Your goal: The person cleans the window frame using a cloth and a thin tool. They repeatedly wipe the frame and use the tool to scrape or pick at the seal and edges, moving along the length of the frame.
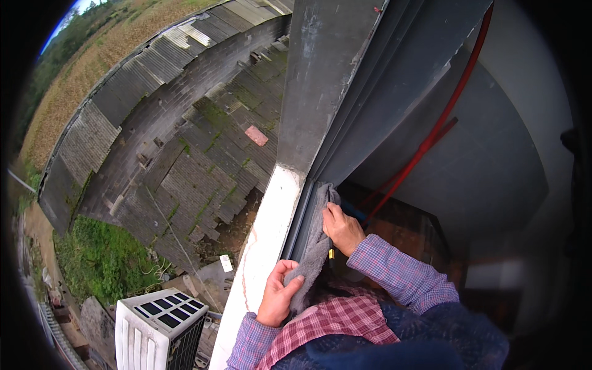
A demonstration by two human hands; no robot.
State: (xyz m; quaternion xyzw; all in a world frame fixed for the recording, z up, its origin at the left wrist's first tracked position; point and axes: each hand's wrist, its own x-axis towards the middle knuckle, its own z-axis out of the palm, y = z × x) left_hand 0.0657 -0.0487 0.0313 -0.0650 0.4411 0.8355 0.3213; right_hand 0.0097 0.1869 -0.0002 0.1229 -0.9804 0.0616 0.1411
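A grey towel (315,252) lies stretched along the dark metal track of a window frame (298,231). My left hand (280,290) pinches its near part between thumb and fingers, beside the white outer sill (270,217). Farther up, my right hand (342,227) grips the cloth near its far end, where it bunches against the corner of the frame. Part of the track is hidden under the cloth. Both forearms wear checked sleeves.
Outside and below are corrugated roofs (199,175) and an air-conditioner outdoor unit (152,323). A wide grey jamb (319,69) rises ahead. Inside, at the right, a red hose or pipe (444,115) hangs by a grey panel; something small and yellow (331,254) sits below my right hand.
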